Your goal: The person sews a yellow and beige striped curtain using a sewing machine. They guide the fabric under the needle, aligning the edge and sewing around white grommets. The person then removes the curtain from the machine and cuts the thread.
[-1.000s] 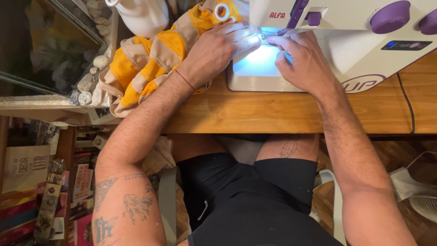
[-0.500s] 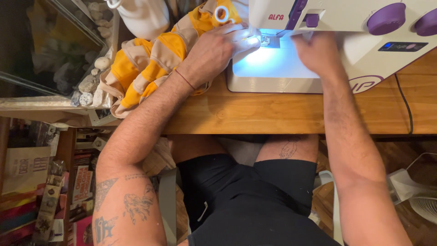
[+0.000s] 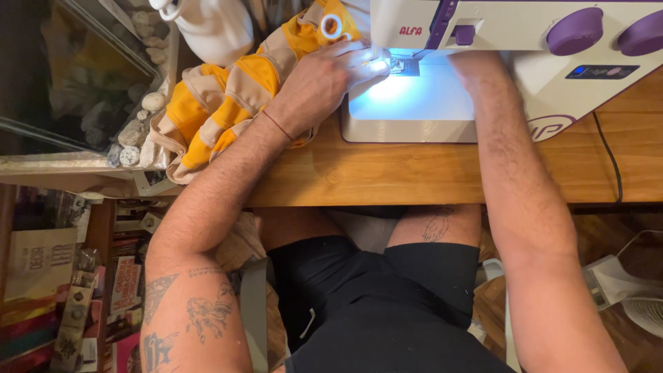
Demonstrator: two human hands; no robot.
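Note:
My left hand (image 3: 324, 79) lies on a yellow and beige fabric (image 3: 228, 90), its fingers pinning the cloth's edge beside the needle plate (image 3: 404, 65). The white sewing machine (image 3: 511, 27) with purple knobs stands on the wooden table (image 3: 414, 173), and its lit bed (image 3: 414, 103) glows blue-white. My right forearm (image 3: 490, 117) reaches up over the bed, and the hand itself is hidden under the machine's head. White-handled scissors (image 3: 331, 26) rest on the fabric just beyond my left hand.
A white jug (image 3: 214, 24) stands behind the fabric. A glass tank (image 3: 69, 83) with stones (image 3: 141, 117) fills the left side. A black cable (image 3: 608, 159) crosses the table at right. Books (image 3: 55, 290) lie on the floor at left, a white fan (image 3: 635, 297) at right.
My right hand has left the lit bed and gone up out of sight under the machine's head. My left hand has stayed on the fabric by the needle.

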